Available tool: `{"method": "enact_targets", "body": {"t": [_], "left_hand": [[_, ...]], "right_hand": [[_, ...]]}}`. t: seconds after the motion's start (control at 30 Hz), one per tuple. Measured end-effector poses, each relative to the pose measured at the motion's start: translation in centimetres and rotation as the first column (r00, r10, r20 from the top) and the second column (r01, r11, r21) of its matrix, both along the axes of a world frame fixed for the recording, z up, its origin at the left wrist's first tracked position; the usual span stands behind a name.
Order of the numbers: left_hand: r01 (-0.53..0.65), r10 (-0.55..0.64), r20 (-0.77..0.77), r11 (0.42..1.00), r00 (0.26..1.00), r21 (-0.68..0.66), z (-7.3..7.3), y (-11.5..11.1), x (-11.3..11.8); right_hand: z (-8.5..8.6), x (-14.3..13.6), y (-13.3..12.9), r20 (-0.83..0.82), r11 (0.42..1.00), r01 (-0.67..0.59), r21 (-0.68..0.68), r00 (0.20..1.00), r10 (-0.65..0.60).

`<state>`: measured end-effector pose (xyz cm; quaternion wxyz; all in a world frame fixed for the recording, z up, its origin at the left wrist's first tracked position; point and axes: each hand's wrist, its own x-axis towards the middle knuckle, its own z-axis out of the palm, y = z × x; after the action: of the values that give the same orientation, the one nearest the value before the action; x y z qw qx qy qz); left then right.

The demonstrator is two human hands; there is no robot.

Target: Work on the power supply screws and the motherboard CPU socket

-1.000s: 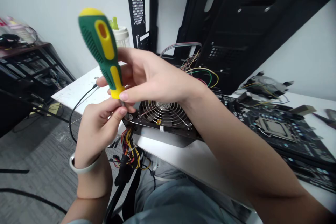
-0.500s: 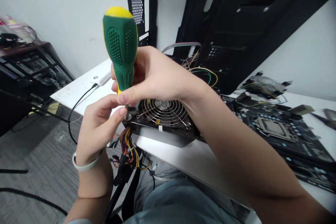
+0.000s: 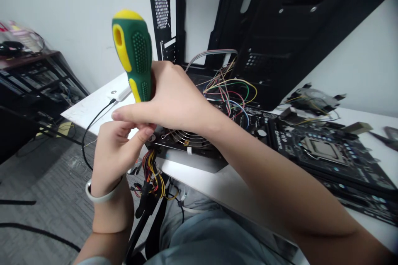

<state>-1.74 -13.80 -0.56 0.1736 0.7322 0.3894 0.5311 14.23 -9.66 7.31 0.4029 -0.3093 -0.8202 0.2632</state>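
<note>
A green and yellow screwdriver (image 3: 139,49) stands nearly upright, its handle tilted slightly left. My right hand (image 3: 177,95) is closed around the lower handle, thumb stretched to the left. Just below, my left hand (image 3: 116,149) pinches around the shaft, which the fingers now hide along with the tip. Both hands are over the left corner of a black power supply (image 3: 202,153) with a round wire fan grille (image 3: 186,137), partly covered by my right wrist. A bundle of coloured cables (image 3: 152,174) hangs from its near side.
Behind stands a large black computer case (image 3: 264,41) with loose coloured wires (image 3: 239,87) before it. To the right lies a motherboard (image 3: 323,153) on the white table (image 3: 96,91). A white device (image 3: 120,91) with a black cable sits at the left.
The screwdriver handle has turned, showing a yellow side, and its top has shifted left. My right hand has rotated with it, thumb moving left and lower. My left hand stays nearly still.
</note>
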Motion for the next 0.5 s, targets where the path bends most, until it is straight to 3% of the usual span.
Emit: {"method": "enact_targets", "body": {"t": [0.13,0.23,0.37,0.5], "left_hand": [[-0.033,0.032,-0.029,0.999,0.999,-0.01,0.1,-0.4,-0.1],[-0.036,0.035,-0.039,0.999,0.999,-0.01,0.3,-0.7,0.1],[-0.009,0.008,-0.046,1.0,0.999,-0.011,0.6,-0.6,0.4],[0.014,-0.017,-0.081,0.999,0.997,-0.038,0.6,-0.5,0.6]], "right_hand": [[0.1,0.6,0.4,-0.01,0.992,-0.126,0.016,0.992,0.126],[0.3,1.1,0.7,-0.065,0.957,-0.285,-0.059,0.957,0.281],[0.1,1.5,1.4,-0.236,0.832,-0.504,-0.233,0.859,0.455],[-0.5,1.7,2.0,-0.371,0.706,-0.63,-0.324,0.771,0.517]]}}
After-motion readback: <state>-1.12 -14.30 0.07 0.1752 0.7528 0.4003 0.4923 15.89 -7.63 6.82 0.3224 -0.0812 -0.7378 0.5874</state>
